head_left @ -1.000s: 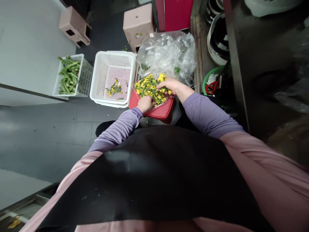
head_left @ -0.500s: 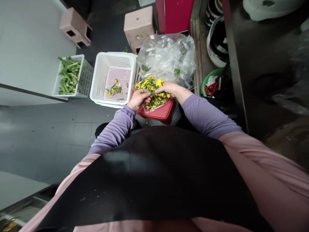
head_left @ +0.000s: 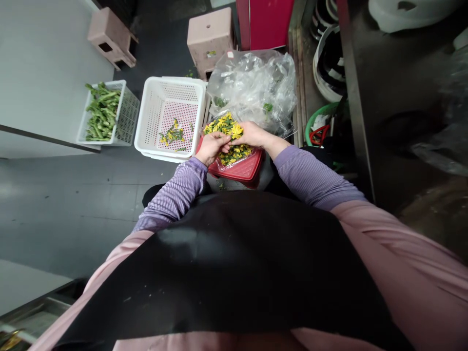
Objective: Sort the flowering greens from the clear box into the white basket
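My left hand (head_left: 212,146) is pinched closed over the yellow flowers (head_left: 224,126), its fingertips meeting those of my right hand. My right hand (head_left: 252,135) is closed too, with a yellow flower sprig (head_left: 236,130) in its fingers. What my left fingertips pinch is too small to make out. Under both hands, the pile of yellow flowers with green stems lies on clear plastic over a red lid (head_left: 243,169). To the left, a white perforated basket (head_left: 146,117) holds a few flower sprigs (head_left: 172,134).
A crumpled clear plastic bag (head_left: 256,83) lies beyond the flowers. Green stalks (head_left: 104,111) fill another white basket (head_left: 127,114) at the left. Two pinkish stools (head_left: 210,34) stand farther back. A green tub (head_left: 310,122) sits at the right beside a metal edge (head_left: 356,102).
My right fingers have shifted slightly left and bunched closer around the sprig. My left hand has stayed nearly in place. The baskets appear slightly farther left as the view moved.
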`<state>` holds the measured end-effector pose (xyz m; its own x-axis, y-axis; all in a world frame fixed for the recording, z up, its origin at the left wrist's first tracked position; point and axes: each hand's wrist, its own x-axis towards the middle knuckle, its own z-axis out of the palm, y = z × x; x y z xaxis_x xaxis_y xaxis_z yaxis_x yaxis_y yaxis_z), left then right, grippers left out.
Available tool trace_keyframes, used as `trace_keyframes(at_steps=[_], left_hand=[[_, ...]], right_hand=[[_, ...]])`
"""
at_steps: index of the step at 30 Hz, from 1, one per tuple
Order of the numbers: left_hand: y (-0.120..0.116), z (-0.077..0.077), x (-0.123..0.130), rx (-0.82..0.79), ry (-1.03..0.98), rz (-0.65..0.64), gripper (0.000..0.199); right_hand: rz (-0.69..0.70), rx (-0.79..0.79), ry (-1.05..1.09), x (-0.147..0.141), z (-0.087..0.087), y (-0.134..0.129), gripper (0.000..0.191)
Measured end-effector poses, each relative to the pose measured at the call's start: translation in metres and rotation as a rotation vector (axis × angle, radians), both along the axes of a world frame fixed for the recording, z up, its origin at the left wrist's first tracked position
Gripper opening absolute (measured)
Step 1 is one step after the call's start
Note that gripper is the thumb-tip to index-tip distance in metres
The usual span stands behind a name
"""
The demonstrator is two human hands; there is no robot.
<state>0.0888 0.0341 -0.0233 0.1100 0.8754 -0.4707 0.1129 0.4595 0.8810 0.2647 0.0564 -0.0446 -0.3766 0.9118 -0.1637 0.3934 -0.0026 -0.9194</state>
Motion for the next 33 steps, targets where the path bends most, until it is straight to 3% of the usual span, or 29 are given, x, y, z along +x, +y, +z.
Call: trace_keyframes(at_steps=[4, 9, 15, 21, 26, 30, 33], left_hand=[[0.004, 0.0, -0.001, 0.029, 0.045, -0.031, 0.021], [0.006, 0.007, -0.005, 0.07, 0.116, -0.161, 0.017], [0.005, 0.01, 0.0, 0.204, 0.422, -0.318, 0.008], [0.006, -0.002, 0.009, 0.48, 0.784, -0.422, 0.008], [0.005, -0.012, 0.017, 0.538, 0.96, -0.541, 0.017], [0.007, -0.022, 0.007, 0.511, 1.033, -0.596, 0.024], [0.007, -0.028, -0.008, 0.516, 0.975, -0.563, 0.035]], right_hand=[[-0.001, -0.044, 0.02, 0.003, 0.009, -0.002, 0.036], [0.031, -0.112, 0.039, 0.005, 0.01, -0.002, 0.028], [0.074, -0.127, -0.047, 0.006, 0.011, -0.003, 0.023], [0.074, -0.085, -0.188, 0.003, 0.002, 0.0, 0.023], [0.074, -0.05, -0.279, 0.0, -0.005, 0.003, 0.022], [0.001, -0.113, -0.191, 0.001, -0.006, 0.002, 0.017], [-0.061, -0.216, -0.079, 0.004, -0.002, 0.0, 0.013]])
